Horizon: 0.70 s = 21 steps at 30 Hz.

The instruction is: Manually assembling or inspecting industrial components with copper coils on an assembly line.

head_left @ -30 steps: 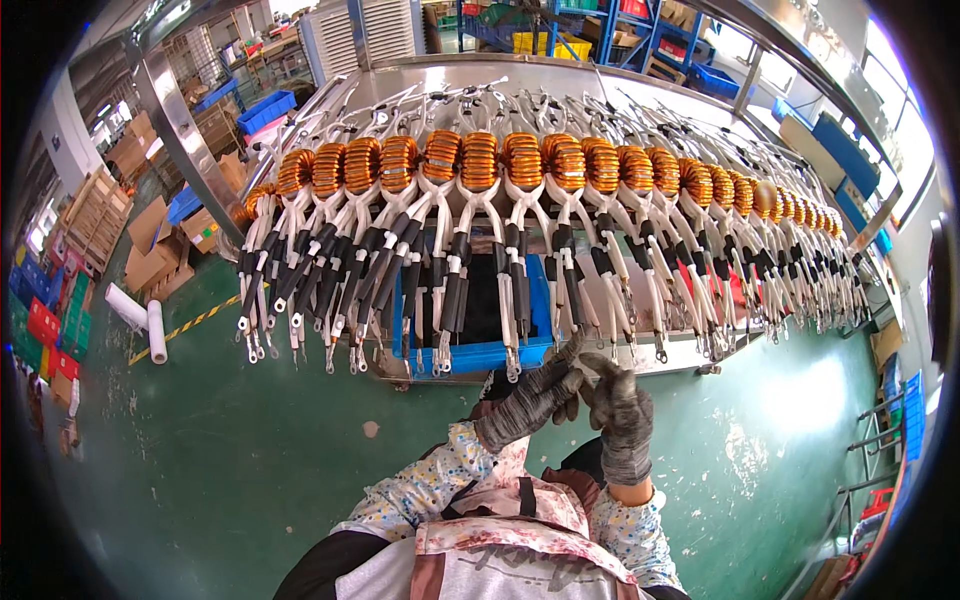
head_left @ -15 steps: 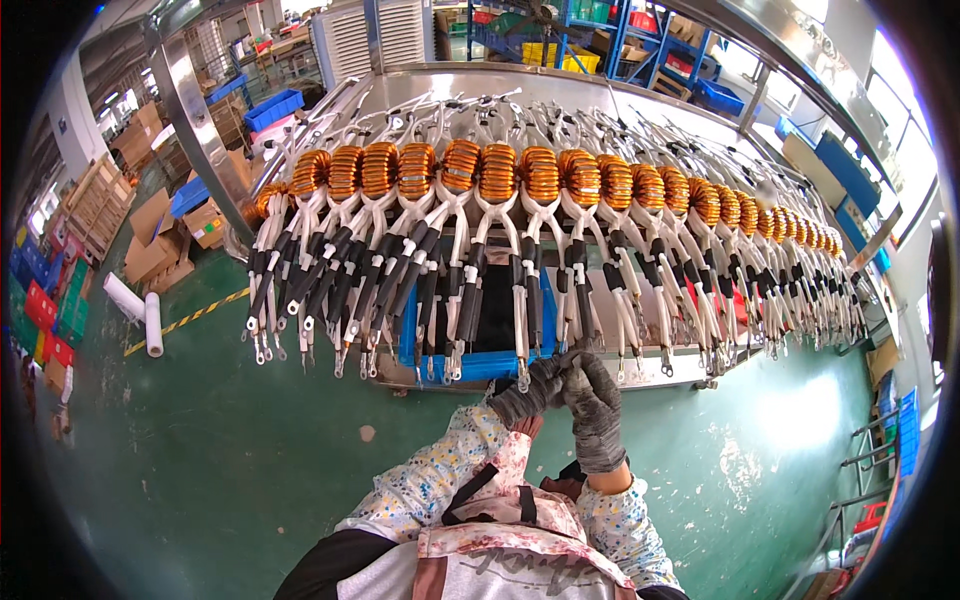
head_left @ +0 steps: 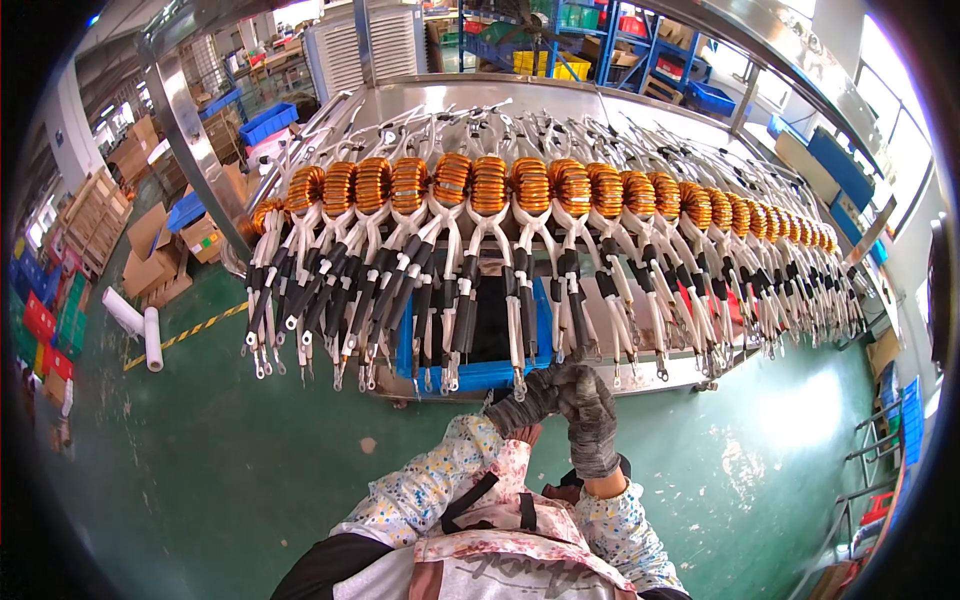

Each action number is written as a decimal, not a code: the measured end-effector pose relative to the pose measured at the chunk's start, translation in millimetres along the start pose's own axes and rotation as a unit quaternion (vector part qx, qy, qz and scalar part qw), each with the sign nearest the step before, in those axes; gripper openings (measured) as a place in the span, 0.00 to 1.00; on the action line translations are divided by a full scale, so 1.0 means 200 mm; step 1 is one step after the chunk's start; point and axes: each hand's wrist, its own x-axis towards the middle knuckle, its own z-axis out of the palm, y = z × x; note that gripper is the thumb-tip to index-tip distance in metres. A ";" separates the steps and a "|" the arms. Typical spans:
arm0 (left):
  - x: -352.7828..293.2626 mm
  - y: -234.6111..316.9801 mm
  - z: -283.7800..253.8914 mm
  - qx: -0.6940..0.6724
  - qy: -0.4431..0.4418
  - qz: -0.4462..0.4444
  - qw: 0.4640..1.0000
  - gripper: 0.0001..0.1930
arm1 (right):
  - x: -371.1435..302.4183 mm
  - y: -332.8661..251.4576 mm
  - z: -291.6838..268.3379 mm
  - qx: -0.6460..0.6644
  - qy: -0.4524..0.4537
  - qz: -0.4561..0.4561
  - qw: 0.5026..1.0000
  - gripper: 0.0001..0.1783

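A long row of toroidal coils [head_left: 489,186] wound with copper-coloured wire lies along a metal table. White-sleeved leads [head_left: 515,320] with black tubing and ring terminals hang over the table's front edge. Just below these lead ends, my left hand [head_left: 528,398] and my right hand [head_left: 588,412], both in grey gloves, are pressed together. The fingers of both are curled in. Whatever lies between them is hidden by the gloves. The ring terminal [head_left: 519,387] of one hanging lead is right beside my left hand.
A blue bin [head_left: 480,374] with a dark inside stands behind the hanging leads. Metal posts [head_left: 195,130] frame the table. Cardboard boxes [head_left: 155,250] and white rolls [head_left: 152,338] are on the green floor at left. Blue shelving [head_left: 625,45] stands at the back.
My right hand has turned and its fingers have curled further down against the left hand. The view has shifted slightly. The coils look otherwise unchanged.
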 end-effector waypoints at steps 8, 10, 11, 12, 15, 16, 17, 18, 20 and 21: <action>0.03 0.29 0.03 0.014 0.019 -0.094 0.995 0.32 | -0.02 0.03 0.00 -0.034 -0.018 -0.054 0.998 0.20; 0.06 0.26 0.03 0.112 0.027 0.022 0.993 0.31 | 0.01 0.05 -0.01 -0.045 -0.029 -0.068 0.996 0.20; 0.07 0.25 0.03 0.205 0.033 0.140 0.968 0.29 | 0.02 0.06 -0.01 -0.058 -0.040 -0.084 0.994 0.20; 0.06 0.25 0.03 0.206 0.033 0.138 0.968 0.29 | 0.02 0.06 -0.01 -0.057 -0.041 -0.082 0.994 0.20; 0.06 0.23 0.03 0.211 0.033 0.127 0.969 0.29 | 0.02 0.09 0.01 -0.043 0.006 -0.048 0.998 0.20; 0.06 0.23 0.03 0.212 0.033 0.123 0.969 0.29 | 0.02 0.10 0.00 -0.094 0.012 -0.093 0.991 0.20; 0.06 0.23 0.03 0.213 0.033 0.120 0.969 0.29 | 0.02 0.12 0.00 -0.144 0.017 -0.137 0.980 0.20; 0.06 0.23 0.03 0.214 0.034 0.116 0.969 0.29 | 0.02 0.13 -0.01 -0.145 0.017 -0.135 0.980 0.20; 0.07 0.24 0.03 0.216 0.035 0.110 0.970 0.28 | 0.02 0.14 -0.04 -0.190 0.017 -0.154 0.969 0.16; 0.06 0.24 0.03 0.220 0.038 0.106 0.969 0.28 | 0.02 0.13 -0.02 -0.189 0.013 -0.153 0.970 0.16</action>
